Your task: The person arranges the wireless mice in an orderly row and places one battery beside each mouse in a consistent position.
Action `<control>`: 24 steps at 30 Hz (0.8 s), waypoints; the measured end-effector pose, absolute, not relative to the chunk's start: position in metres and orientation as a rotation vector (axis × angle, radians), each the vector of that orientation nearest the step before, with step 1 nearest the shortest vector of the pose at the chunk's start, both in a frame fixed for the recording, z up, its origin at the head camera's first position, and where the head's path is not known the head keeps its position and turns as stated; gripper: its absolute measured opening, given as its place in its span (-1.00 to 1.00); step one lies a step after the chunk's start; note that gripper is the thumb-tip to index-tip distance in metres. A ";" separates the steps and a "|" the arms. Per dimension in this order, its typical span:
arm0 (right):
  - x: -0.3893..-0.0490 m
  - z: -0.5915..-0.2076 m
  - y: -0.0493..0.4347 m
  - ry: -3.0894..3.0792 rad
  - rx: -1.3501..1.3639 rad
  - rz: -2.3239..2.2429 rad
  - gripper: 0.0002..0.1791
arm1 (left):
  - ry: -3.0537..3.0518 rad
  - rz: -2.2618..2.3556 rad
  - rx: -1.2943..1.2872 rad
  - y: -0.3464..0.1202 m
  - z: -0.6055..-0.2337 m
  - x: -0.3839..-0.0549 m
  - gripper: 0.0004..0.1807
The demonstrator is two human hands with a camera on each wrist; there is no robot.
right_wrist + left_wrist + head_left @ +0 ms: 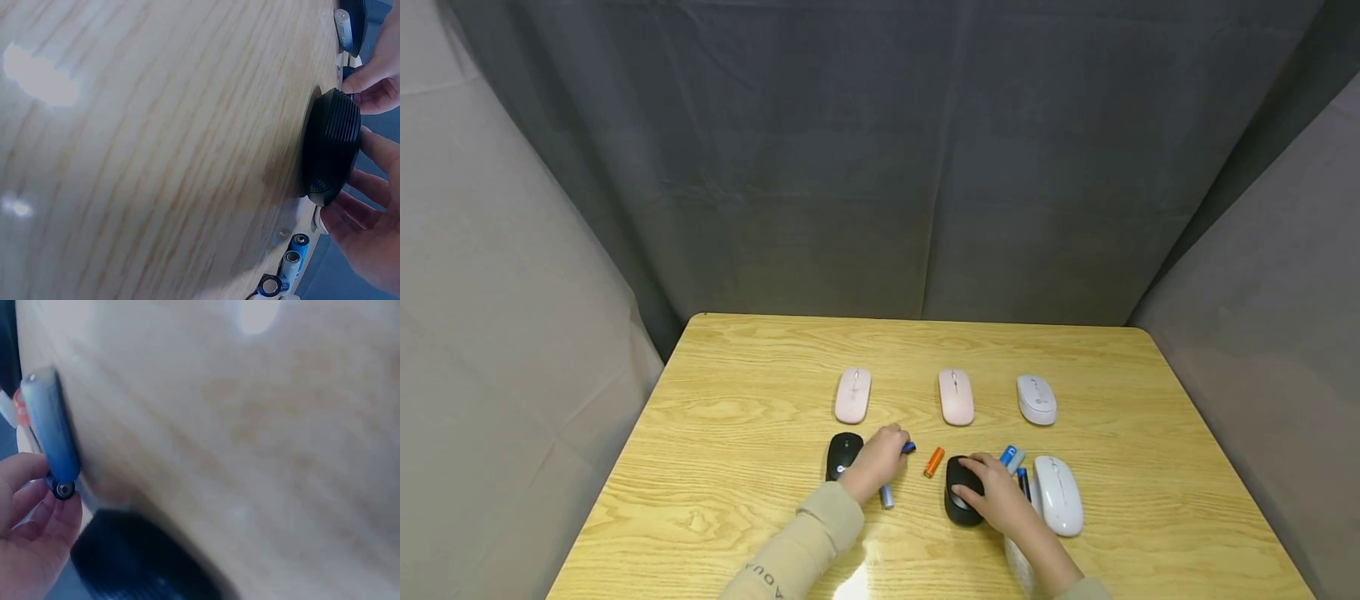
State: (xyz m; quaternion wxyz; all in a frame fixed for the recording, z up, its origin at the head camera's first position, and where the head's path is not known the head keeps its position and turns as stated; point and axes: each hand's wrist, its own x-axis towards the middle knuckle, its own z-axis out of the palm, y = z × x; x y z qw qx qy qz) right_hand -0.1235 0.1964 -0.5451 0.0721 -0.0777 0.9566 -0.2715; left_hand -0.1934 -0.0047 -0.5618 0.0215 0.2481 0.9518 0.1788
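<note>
My left grip (880, 460) is pinched to the width of a dark-blue cylindrical battery (909, 447), near a silvery-blue cylindrical battery (887, 498); my right grip (1002, 495), spread to its width, curls round a rounded black plastic mouse (958, 502); that sits between an orange cylindrical battery (934, 462) and a glossy white mouse (1061, 497), over the yellow wood-grain tabletop (700, 417).

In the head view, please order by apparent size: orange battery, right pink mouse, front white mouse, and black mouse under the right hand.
1. Front white mouse and black mouse: order unsure, because the right hand partly covers the latter
2. Right pink mouse
3. Orange battery
</note>
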 end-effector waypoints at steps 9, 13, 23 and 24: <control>-0.123 -0.545 0.196 2.879 -0.236 -0.834 -0.48 | 2.957 0.721 0.607 -0.010 -0.541 -0.220 -0.83; -0.123 -0.546 0.197 2.876 -0.237 -0.838 -0.48 | 2.965 0.802 0.523 -0.014 -0.534 -0.235 -0.80; -0.124 -0.546 0.198 2.871 -0.238 -0.858 -0.48 | 2.960 0.851 0.322 -0.018 -0.528 -0.261 -0.86; -0.124 -0.546 0.198 2.870 -0.237 -0.861 -0.48 | 2.958 0.856 0.304 -0.017 -0.528 -0.262 -0.86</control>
